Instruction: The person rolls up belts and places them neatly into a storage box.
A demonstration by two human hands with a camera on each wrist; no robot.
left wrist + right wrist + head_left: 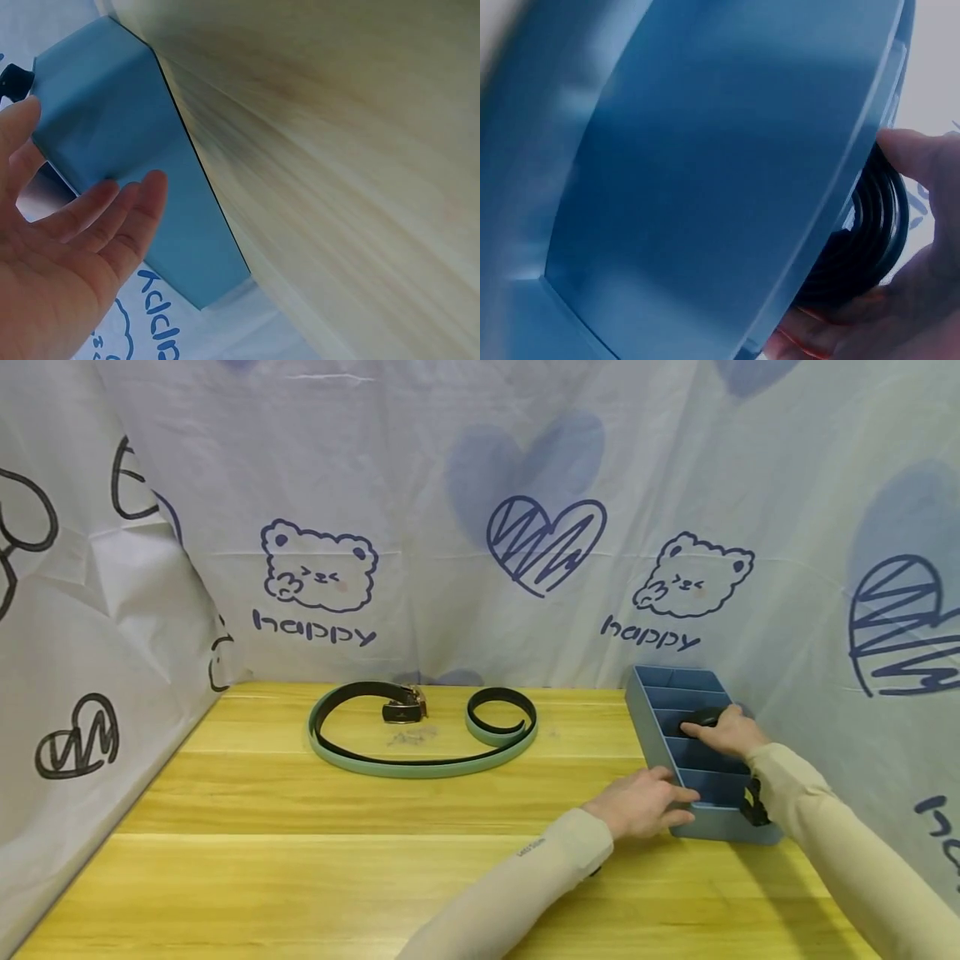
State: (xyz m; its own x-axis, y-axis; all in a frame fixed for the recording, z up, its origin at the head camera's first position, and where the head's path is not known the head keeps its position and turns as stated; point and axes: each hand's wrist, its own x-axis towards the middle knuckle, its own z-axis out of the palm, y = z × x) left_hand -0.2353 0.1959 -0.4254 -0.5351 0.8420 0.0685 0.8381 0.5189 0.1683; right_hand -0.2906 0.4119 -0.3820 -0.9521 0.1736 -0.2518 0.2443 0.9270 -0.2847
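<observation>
At the right of the head view stands a blue box divided into several compartments in a row. My right hand grips a rolled black belt between thumb and fingers, at a middle compartment; in the right wrist view the coil is partly hidden behind a divider. My left hand is at the box's near left corner, fingers loosely extended. In the left wrist view, those fingers lie against or just in front of the box's side wall; contact is hard to tell.
A green belt with a black inner side lies on the wooden table, loosely curled at both ends. Its metal buckle is at the left loop. A printed cloth hangs behind the table and at both sides, close to the box.
</observation>
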